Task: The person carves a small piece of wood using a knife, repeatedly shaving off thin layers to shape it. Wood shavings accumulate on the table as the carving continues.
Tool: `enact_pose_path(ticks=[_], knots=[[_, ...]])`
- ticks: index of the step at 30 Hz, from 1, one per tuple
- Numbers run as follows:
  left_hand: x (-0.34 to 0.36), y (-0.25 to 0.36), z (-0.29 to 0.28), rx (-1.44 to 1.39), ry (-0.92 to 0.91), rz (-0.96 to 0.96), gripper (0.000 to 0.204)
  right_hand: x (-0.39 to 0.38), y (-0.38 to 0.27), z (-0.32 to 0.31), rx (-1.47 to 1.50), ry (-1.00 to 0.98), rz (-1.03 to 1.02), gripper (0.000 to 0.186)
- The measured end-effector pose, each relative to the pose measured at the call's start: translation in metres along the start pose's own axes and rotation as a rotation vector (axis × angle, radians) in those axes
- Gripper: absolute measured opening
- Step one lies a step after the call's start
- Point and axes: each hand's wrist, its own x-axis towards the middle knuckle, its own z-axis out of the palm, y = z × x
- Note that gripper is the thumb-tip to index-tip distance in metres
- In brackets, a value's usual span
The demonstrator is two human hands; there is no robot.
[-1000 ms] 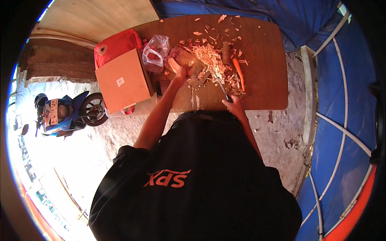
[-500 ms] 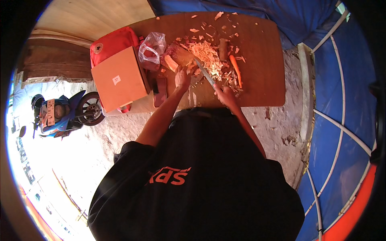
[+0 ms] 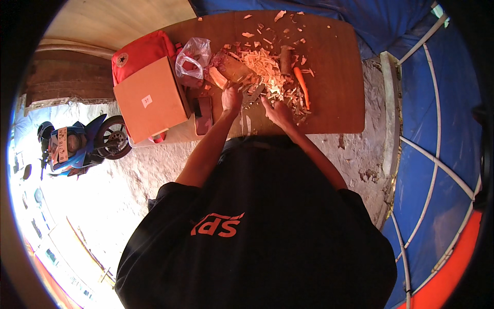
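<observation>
On the brown table, my right hand is closed round a knife, whose blade looks dark and partly blurred. My left hand is beside it at the near edge of a board, fingers curled together; whatever they hold is hidden. An orange-tan chunk lies on the board just beyond my left fingers. Right of the board spreads a heap of pale orange cut strips. A brown cylindrical piece and a long orange carrot lie right of the heap.
Left of the board are a clear plastic bag, a phone, a cardboard box and a red bag. Scraps dot the far tabletop. A motorbike stands left of the table; blue sheeting on pale poles hangs right.
My right hand has moved left and away from me, toward my left hand. The knife blade has turned from pointing up-left and now shows darker. My left hand stays near the board.
</observation>
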Motion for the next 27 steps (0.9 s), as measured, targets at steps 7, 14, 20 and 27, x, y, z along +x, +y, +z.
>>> enact_pose_path(ticks=[7, 14, 20, 27], knots=[[0.004, 0.004, -0.004, 0.060, 0.003, 0.037, 0.014, -0.007, 0.000, 0.025, 0.326, -0.286, 0.123, 0.092], [0.006, -0.001, 0.001, 0.080, 0.005, 0.095, 0.007, -0.005, -0.011, 0.019, 0.107, -0.171, 0.121, 0.095], [0.010, -0.006, 0.005, 0.052, 0.022, 0.121, 0.007, -0.007, -0.021, 0.012, -0.042, -0.164, 0.214, 0.095], [0.015, -0.006, 0.001, 0.067, -0.108, 0.103, 0.012, 0.006, -0.025, 0.022, -0.093, -0.152, 0.270, 0.093]])
